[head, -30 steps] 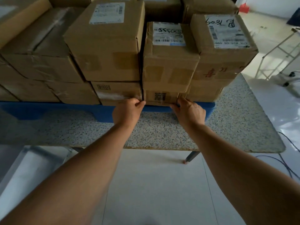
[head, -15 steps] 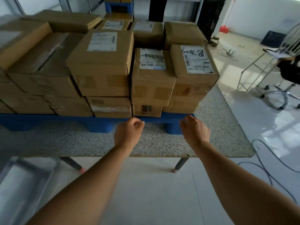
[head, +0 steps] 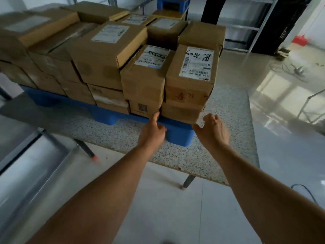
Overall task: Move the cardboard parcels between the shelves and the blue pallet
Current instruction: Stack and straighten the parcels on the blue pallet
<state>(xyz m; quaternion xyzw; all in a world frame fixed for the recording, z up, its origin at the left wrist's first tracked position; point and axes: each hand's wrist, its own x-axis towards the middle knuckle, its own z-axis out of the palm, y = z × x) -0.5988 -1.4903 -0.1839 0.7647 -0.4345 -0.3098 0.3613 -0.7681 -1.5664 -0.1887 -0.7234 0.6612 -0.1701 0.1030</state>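
the left hand (head: 154, 128) is held empty and loosely curled, its thumb up at the bottom right-hand parcel's (head: 181, 111) left corner; the right hand (head: 212, 130) is loosely curled just off its right corner, grasping nothing. both lower corners should be gripped squarely — a box is stacked above. the blue pallet (head: 177, 135) rests on a speckled table (head: 228, 131); glossy floor (head: 290, 155) lies right.

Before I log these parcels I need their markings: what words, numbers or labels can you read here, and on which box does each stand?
"7609", handwritten upside down, then a circled character: white label on the right front parcel.
"516 K20-00 090", printed upside down: same label, near edge.
Handwritten "5555..." string: label on the middle parcel; the rest is unclear.
Red handwritten marks: front of the right front parcel, unreadable.
QR code: small bottom box; no readable text.
Other labels: blurred.
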